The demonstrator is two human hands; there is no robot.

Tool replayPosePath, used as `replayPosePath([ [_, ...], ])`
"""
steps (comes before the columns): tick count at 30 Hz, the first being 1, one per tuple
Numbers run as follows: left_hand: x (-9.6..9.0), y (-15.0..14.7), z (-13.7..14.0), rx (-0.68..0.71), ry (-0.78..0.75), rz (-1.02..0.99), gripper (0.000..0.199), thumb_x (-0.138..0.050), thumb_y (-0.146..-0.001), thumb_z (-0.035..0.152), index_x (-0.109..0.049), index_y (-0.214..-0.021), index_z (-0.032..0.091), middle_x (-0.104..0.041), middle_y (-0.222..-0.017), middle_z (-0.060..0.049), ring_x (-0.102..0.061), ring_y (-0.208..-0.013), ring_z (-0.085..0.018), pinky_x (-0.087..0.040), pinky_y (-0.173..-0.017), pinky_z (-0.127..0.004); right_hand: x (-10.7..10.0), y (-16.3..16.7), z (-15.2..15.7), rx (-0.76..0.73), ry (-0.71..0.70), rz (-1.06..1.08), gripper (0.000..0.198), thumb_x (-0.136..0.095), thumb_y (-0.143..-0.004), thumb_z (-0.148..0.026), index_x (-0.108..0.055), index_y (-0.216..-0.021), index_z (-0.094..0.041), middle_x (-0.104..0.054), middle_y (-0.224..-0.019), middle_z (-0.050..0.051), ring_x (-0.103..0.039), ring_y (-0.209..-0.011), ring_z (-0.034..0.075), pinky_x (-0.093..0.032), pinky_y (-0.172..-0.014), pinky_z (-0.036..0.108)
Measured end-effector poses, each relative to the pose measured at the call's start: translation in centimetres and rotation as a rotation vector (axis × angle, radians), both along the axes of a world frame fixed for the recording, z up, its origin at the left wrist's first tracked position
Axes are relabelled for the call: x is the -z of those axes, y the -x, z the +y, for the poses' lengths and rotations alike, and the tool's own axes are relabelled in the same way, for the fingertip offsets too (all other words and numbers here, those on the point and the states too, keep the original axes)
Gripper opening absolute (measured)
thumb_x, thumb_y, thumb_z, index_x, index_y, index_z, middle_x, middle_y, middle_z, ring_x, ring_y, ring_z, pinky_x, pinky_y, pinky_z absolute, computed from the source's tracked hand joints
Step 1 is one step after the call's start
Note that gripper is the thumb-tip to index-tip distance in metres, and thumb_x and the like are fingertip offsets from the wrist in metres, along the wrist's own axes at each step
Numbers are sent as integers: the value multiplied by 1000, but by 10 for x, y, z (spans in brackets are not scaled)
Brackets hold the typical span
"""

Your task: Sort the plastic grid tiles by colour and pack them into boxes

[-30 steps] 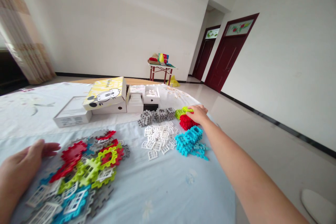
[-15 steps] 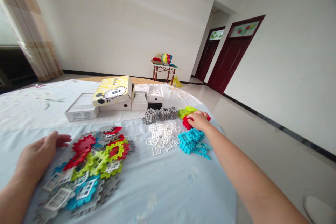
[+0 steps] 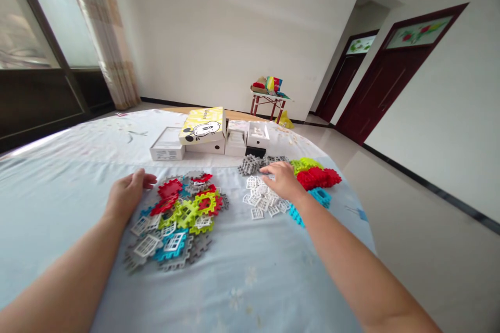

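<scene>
Nearest, along the bottom of the frame, the cloth-covered tabletop (image 3: 219, 276) carried all the pieces. The mixed pile (image 3: 183, 214) lay left of centre: red, green, blue, grey and white plastic pieces overlapping one another. Its arrangement showed no change from half a second before. The left hand (image 3: 127, 193) rested at the pile's left edge, fingers loosely bent and slightly parted, gripping nothing visible.

The principal change concerned the right hand (image 3: 279, 179). Half a second earlier it had been on the red stack (image 3: 318, 178), right of centre; it had since moved leftward and was now above the white pieces (image 3: 262, 202). Its fingers were spread and no piece was visible in them. In this inspector's judgement, contact with the red stack had ended and the hand was free.

The blue stack (image 3: 320, 196) was partly hidden by the right forearm. Beyond lay the grey stack (image 3: 250, 165) and the green stack (image 3: 307, 165); the colours remained in separate groups. Farther back, at upper centre, stood the yellow-lidded box (image 3: 203, 126) and white boxes (image 3: 167, 153).
</scene>
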State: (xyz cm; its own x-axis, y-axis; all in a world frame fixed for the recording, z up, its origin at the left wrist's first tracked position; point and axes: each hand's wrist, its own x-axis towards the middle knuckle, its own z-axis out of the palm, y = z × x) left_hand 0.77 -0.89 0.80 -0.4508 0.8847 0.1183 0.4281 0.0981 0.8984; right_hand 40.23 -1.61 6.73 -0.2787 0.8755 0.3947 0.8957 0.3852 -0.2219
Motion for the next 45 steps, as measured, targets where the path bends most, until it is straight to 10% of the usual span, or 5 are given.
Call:
replayPosePath([
  [9, 1, 3, -2, 33, -15, -26, 38, -40, -76, 41, -64, -73, 12, -66, -66, -5, -59, -63, -16, -45, -64, -25, 21, 102, -30, -579, 147, 22, 34, -67, -71, -39, -62, -102, -26, -62, -112, 1, -47, -108, 21, -27, -92, 36],
  [27, 1, 5, -2, 26, 12, -17, 39, -39, -78, 41, -64, -77, 11, -66, -66, -5, -59, -64, -16, -44, -64, -25, 33, 93, -22, -192, 170, 195, 24, -51, -83, -31, -63, -100, -21, -68, -86, 3, -56, -89, 19, -36, -84, 33],
  [36, -2, 5, -1, 0, 59, 30, 39, -39, -75, 42, -66, -77, 13, -68, -67, -5, -61, -67, -19, -46, -70, -29, 31, 89, -25, -463, 218, 36, 47, -63, -70, -38, -55, -115, -25, -56, -118, 4, -46, -107, 23, -33, -90, 37],
  [45, 9, 18, 9, -19, 85, 94, 40, -39, -73, 45, -67, -77, 17, -68, -66, -4, -63, -68, -23, -47, -72, -34, 30, 89, -21, -419, 256, -8, 55, -65, -67, -41, -53, -117, -23, -59, -110, 7, -48, -104, 25, -35, -88, 40],
])
